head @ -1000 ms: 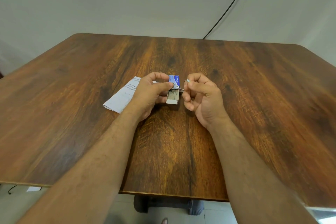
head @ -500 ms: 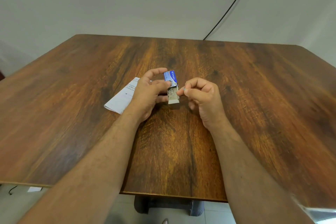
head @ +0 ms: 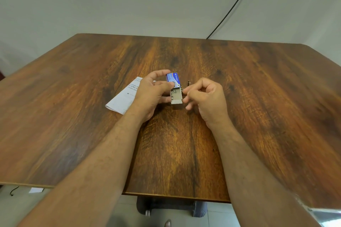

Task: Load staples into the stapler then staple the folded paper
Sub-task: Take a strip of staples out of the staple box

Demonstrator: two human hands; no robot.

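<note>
My left hand [head: 153, 90] grips a small blue staple box [head: 173, 79] just above the wooden table [head: 73, 116]. The box's grey inner tray [head: 176, 97] is slid out toward me. My right hand [head: 204, 97] is curled, thumb and forefinger pinched at the tray's right edge on a thin strip of staples [head: 185, 86], whose metal end pokes up above the forefinger. The folded paper [head: 121, 99], white with printed text, lies flat on the table partly under my left hand. No stapler shows in the frame.
A black cable [head: 234, 3] runs down the wall to the table's far edge. Below the near edge the table's dark base [head: 166, 206] stands on the floor, with a scrap of white paper [head: 36, 190] at the lower left.
My right hand moved left to the open tray, and its pinched fingers now sit at the tray's right edge. My left hand raised and turned the box slightly.
</note>
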